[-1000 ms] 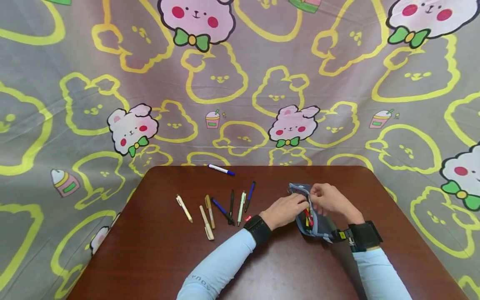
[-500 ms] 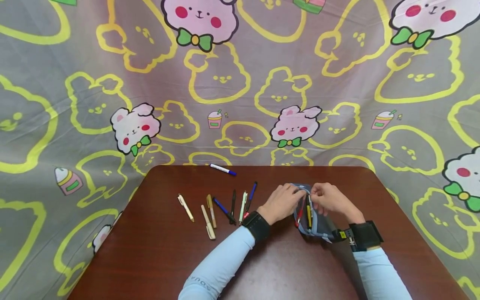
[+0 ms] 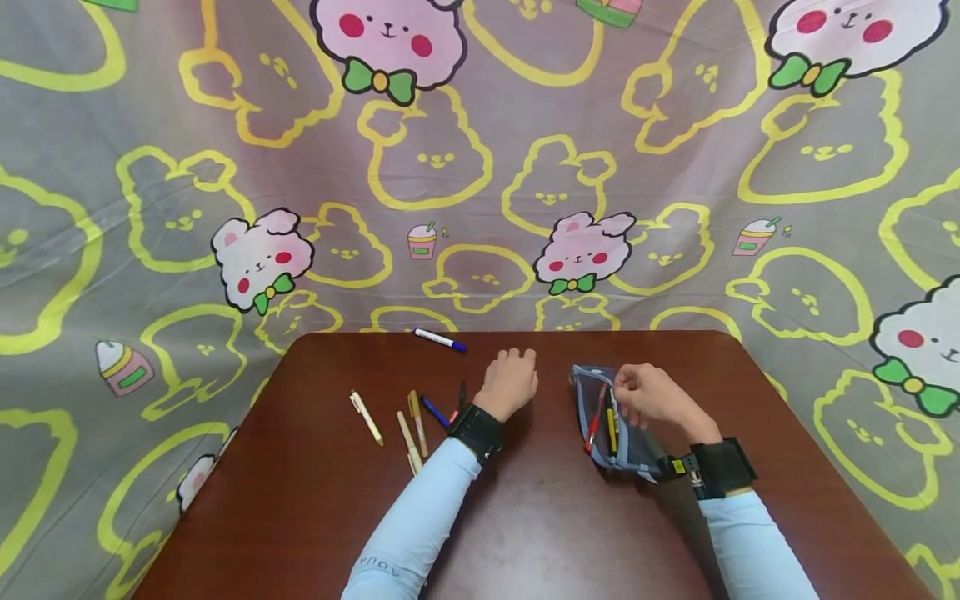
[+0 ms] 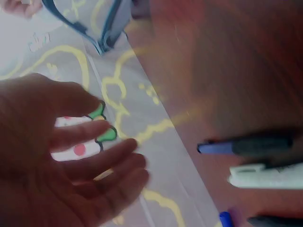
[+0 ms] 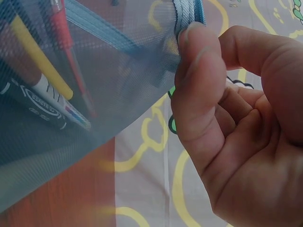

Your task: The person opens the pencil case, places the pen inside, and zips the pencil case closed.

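Note:
My left hand (image 3: 508,385) is over the middle of the table, fingers loosely spread and holding nothing. In the left wrist view, a blue-and-black pen (image 4: 246,145) and a pale mint pen (image 4: 267,176) lie off its fingertips to the right. At the right of the table, my right hand (image 3: 656,396) pinches the zippered edge of a blue-grey mesh pencil case (image 3: 636,447), holding its mouth apart. Inside it show a red pen (image 5: 66,47), a yellow pen (image 5: 42,59) and a white-and-black marker (image 5: 54,101). The left forearm hides part of the loose pens.
Left of my left hand lie a cream pen (image 3: 366,417), a gold-capped pen (image 3: 417,421), a beige pen (image 3: 407,437) and a blue pen (image 3: 435,412). A white marker with a blue cap (image 3: 440,340) is near the back edge. A patterned cloth (image 3: 480,275) hangs behind the table.
My left hand has left the pencil case and moved left towards the loose pens. The red and yellow pens now show uncovered in the case. The right hand keeps its hold on the edge.

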Demonstrator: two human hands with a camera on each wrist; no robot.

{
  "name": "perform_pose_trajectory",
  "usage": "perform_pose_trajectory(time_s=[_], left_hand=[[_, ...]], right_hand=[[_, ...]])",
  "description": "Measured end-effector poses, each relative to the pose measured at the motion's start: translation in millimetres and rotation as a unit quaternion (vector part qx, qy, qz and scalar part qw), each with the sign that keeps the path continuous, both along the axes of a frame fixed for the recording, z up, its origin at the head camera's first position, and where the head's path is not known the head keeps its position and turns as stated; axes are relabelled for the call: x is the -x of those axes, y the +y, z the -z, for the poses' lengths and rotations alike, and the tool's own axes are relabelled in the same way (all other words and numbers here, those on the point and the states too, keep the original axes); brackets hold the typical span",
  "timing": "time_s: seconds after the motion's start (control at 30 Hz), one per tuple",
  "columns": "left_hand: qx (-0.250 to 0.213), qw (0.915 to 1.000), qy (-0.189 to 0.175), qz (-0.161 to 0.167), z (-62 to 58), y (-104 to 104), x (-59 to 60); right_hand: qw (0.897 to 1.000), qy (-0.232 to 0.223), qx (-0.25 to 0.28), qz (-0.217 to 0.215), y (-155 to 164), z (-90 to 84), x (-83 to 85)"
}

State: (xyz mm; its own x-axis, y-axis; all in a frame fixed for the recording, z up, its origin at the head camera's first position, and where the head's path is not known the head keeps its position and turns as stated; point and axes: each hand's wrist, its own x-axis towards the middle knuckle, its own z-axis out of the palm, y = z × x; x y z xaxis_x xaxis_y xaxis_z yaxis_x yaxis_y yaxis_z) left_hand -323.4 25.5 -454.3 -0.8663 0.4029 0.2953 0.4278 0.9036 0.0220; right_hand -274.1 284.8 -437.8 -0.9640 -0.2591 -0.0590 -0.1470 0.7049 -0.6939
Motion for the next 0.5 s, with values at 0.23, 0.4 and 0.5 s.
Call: perform_pose_trajectory(time_s=[0.23,0.4,0.5], left_hand=[[0.011,0.9946,-0.087,-0.057,7.0,-9.4,4.3],[0.009,0.9916,-0.103,-0.077,11.5,-11.4,4.9],[0.011,0.9903,-0.109,-0.086,16.3,-13.0,4.8]], right_hand=[[1.000,-0.010,-0.002,0.007,4.9,-1.4,0.8],[1.000,0.003,0.003,0.011,7.8,-6.1,1.6],[1.000,0.009,0.003,0.012,9.6,-7.0,1.1]])
